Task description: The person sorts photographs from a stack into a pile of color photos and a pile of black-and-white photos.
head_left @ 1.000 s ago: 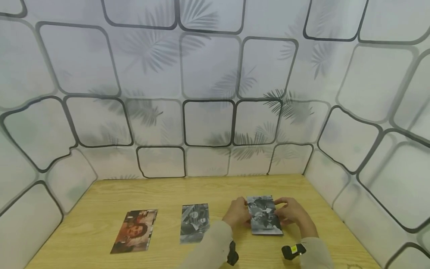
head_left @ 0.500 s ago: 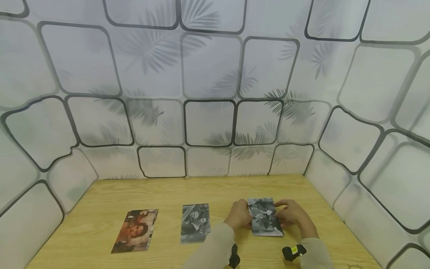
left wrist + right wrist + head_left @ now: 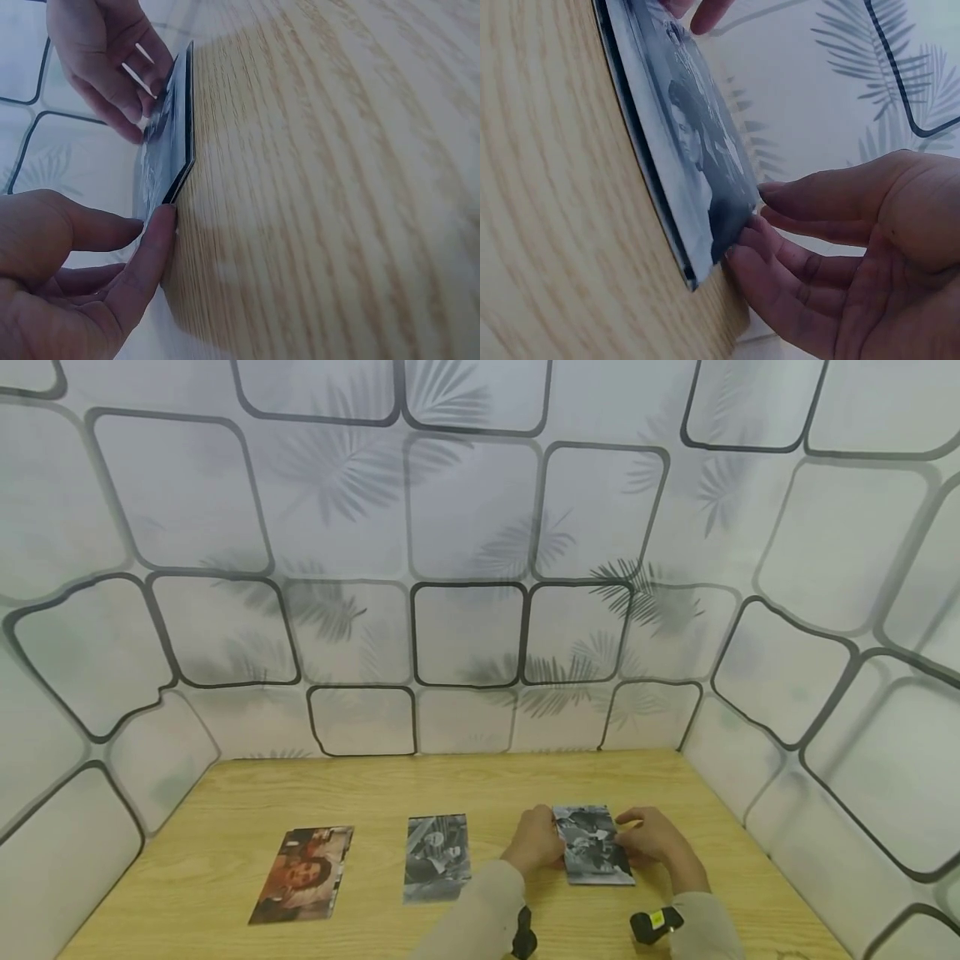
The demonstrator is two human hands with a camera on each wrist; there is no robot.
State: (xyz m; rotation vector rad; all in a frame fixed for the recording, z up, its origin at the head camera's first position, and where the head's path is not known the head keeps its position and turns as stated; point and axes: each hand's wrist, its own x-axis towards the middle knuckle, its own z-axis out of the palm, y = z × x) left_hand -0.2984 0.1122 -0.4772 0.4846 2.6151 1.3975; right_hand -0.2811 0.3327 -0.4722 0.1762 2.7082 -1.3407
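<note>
A small stack of black-and-white photos [image 3: 594,847] lies flat, close over the wooden table at the right. My left hand [image 3: 534,841] grips its left edge, thumb by the upper face and fingers along the side, as the left wrist view shows. On the opposite edge, my right hand [image 3: 654,839] holds the stack between thumb and fingers. More than one layer shows along the photos' near edge [image 3: 656,195] in the right wrist view. The undersides of the photos are hidden.
Another black-and-white photo [image 3: 437,857] lies mid-table, its lower corner beside my left sleeve [image 3: 480,902]. Farther left is a pile of colour photos [image 3: 303,875], slightly fanned. A patterned curtain [image 3: 465,635] encloses the table [image 3: 360,785] at the back and sides.
The photo stack has come down slightly toward the table and its far edge sits nearer to me. Both hands have stayed at its sides; the other photos have not moved.
</note>
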